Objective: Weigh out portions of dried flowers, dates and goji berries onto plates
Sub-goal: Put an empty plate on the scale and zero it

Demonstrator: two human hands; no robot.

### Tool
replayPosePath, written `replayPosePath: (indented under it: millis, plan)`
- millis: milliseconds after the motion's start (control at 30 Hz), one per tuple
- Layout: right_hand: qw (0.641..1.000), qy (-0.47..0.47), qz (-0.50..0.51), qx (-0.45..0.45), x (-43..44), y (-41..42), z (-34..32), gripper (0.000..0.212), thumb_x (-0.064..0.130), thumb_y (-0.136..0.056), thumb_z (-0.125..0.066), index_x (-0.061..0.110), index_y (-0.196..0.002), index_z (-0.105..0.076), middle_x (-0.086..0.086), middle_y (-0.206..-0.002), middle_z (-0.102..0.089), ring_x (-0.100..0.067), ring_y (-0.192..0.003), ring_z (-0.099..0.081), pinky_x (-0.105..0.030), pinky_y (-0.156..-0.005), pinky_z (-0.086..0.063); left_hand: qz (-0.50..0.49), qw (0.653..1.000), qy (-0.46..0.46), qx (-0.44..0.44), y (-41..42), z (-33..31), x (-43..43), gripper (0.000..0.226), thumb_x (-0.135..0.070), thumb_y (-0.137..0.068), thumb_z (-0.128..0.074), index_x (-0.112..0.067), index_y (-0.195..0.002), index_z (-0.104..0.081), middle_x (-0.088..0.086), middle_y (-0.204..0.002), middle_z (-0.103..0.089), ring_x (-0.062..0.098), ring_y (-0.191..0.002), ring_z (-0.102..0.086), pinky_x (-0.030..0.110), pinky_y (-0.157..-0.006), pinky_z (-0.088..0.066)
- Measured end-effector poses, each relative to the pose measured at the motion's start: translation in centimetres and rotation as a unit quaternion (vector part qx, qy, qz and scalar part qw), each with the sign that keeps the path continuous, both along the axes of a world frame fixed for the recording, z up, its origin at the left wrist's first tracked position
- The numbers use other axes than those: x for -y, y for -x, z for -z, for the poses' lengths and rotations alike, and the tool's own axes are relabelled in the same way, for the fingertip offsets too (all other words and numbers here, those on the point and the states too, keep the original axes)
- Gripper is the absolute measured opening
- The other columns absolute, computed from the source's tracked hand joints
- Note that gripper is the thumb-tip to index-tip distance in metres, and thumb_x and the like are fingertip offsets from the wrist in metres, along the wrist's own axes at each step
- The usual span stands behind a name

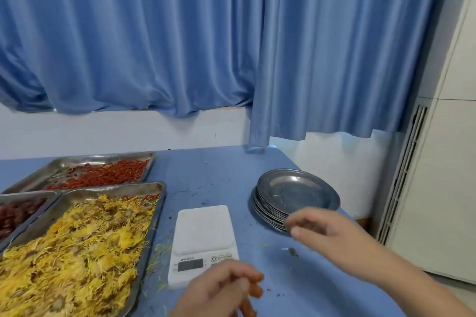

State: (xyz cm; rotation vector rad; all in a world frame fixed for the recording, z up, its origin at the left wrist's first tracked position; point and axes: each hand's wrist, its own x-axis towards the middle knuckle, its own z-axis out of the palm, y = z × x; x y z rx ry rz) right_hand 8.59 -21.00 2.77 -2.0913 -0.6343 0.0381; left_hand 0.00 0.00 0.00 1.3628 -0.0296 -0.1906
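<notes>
Both hands blurred: right hand (318,228) at plate stack (293,194), left hand (221,288) curled.

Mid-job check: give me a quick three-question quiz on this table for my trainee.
1. Fill in: seen from the camera, the steel tray of red goji berries lies ____ the steel tray of yellow dried flowers.
2. True or false: a plate sits on the white digital kitchen scale.
3. Multiple choice: the right hand reaches to A) the flower tray, B) the stack of round steel plates, C) the scale.

Key: 1 behind; 2 false, its platform is bare; 3 B.
</notes>
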Motion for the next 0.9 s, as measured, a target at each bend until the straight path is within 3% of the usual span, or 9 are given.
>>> replayPosePath:
  millis: [67, 167, 233, 333, 500, 667, 767, 833, 900]
  plan:
    - [0.988, 0.070, 0.118, 0.078, -0.4, -3.4, -0.1, 0.013, 0.025, -0.087, -0.064, 0.035, -0.093, -0.067, 0.010, -0.094, -0.067, 0.000, -0.088, -0.060, -0.018, -0.082, -0.046, -0.058, 0.997, -0.017, 0.042, -2.8, -0.9, -2.5, 0.023, -0.005, -0.088, -0.062, -0.013, -0.073, -0.078, 0.011, -0.073, -0.070, 0.023, -0.055, -0.060, 0.026, -0.048, -0.042]
    - [0.943, 0.265, 0.171, 0.104, -0.5, -7.8, 0.9, 0.034, 0.033, -0.091, -0.056, 0.020, -0.123, -0.057, 0.003, -0.120, -0.056, -0.016, -0.115, -0.053, -0.028, -0.095, -0.040, -0.140, 0.988, -0.041, 0.043, -6.5, -2.0, -5.1, 0.030, -0.010, -0.096, -0.051, -0.016, -0.083, -0.078, 0.006, -0.078, -0.070, 0.020, -0.060, -0.060, 0.029, -0.056, -0.042]
    - [0.924, 0.342, 0.155, 0.077, -0.5, -9.0, 2.2, 0.027, 0.037, -0.091, -0.052, 0.021, -0.113, -0.056, 0.001, -0.113, -0.054, -0.023, -0.113, -0.052, -0.031, -0.085, -0.041, -0.152, 0.986, -0.052, 0.037, -8.4, -1.6, -6.1, 0.023, -0.014, -0.095, -0.052, -0.016, -0.095, -0.074, 0.004, -0.081, -0.070, 0.018, -0.063, -0.060, 0.029, -0.059, -0.042]
    - [0.885, 0.416, 0.145, 0.150, -0.6, -9.7, 3.4, 0.013, 0.030, -0.087, -0.049, 0.019, -0.090, -0.055, 0.000, -0.096, -0.059, -0.025, -0.095, -0.057, -0.031, -0.068, -0.041, -0.185, 0.980, -0.071, 0.029, -11.0, -1.5, -8.3, 0.021, -0.015, -0.096, -0.050, -0.017, -0.100, -0.071, 0.001, -0.082, -0.071, 0.017, -0.065, -0.062, 0.029, -0.061, -0.043]
    - [0.873, 0.391, 0.154, 0.247, -0.6, -10.0, 3.8, 0.010, 0.022, -0.083, -0.047, 0.020, -0.075, -0.052, 0.003, -0.080, -0.058, -0.021, -0.080, -0.055, -0.029, -0.056, -0.031, -0.219, 0.973, -0.075, 0.017, -12.9, -1.7, -10.6, 0.019, -0.015, -0.097, -0.050, -0.016, -0.101, -0.068, 0.004, -0.087, -0.067, 0.019, -0.065, -0.060, 0.029, -0.059, -0.043]
    - [0.882, 0.312, 0.184, 0.301, -1.3, -9.8, 3.3, 0.021, 0.009, -0.078, -0.052, 0.018, -0.088, -0.068, 0.002, -0.084, -0.062, -0.024, -0.082, -0.057, -0.035, -0.062, -0.049, -0.239, 0.969, -0.057, -0.003, -13.8, -2.0, -12.3, 0.020, -0.015, -0.099, -0.048, -0.011, -0.111, -0.064, 0.006, -0.087, -0.063, 0.022, -0.067, -0.057, 0.030, -0.059, -0.040]
    - [0.840, 0.337, 0.172, 0.388, -2.1, -9.7, 2.1, 0.016, -0.004, -0.062, -0.066, 0.008, -0.072, -0.067, -0.005, -0.071, -0.062, -0.030, -0.068, -0.059, -0.032, -0.056, -0.047, -0.237, 0.970, -0.054, 0.002, -13.9, -1.6, -13.5, 0.025, -0.018, -0.098, -0.049, -0.009, -0.117, -0.063, 0.004, -0.087, -0.064, 0.020, -0.067, -0.057, 0.029, -0.058, -0.040]
    - [0.813, 0.333, 0.170, 0.446, -2.9, -9.4, 1.4, 0.024, -0.007, -0.049, -0.074, 0.008, -0.060, -0.059, -0.006, -0.062, -0.056, -0.029, -0.056, -0.055, -0.029, -0.051, -0.041, -0.237, 0.970, -0.057, 0.005, -13.8, -1.2, -14.3, 0.027, -0.021, -0.097, -0.050, -0.011, -0.119, -0.064, 0.001, -0.085, -0.065, 0.018, -0.065, -0.059, 0.029, -0.059, -0.041]
    - [0.799, 0.314, 0.171, 0.483, -3.8, -9.0, 0.9, 0.027, -0.008, -0.048, -0.073, 0.009, -0.060, -0.055, -0.007, -0.062, -0.054, -0.028, -0.056, -0.052, -0.031, -0.050, -0.041, -0.239, 0.970, -0.053, 0.008, -13.7, -0.7, -15.0, 0.028, -0.023, -0.097, -0.051, -0.013, -0.119, -0.065, 0.000, -0.085, -0.065, 0.017, -0.065, -0.059, 0.029, -0.060, -0.041]
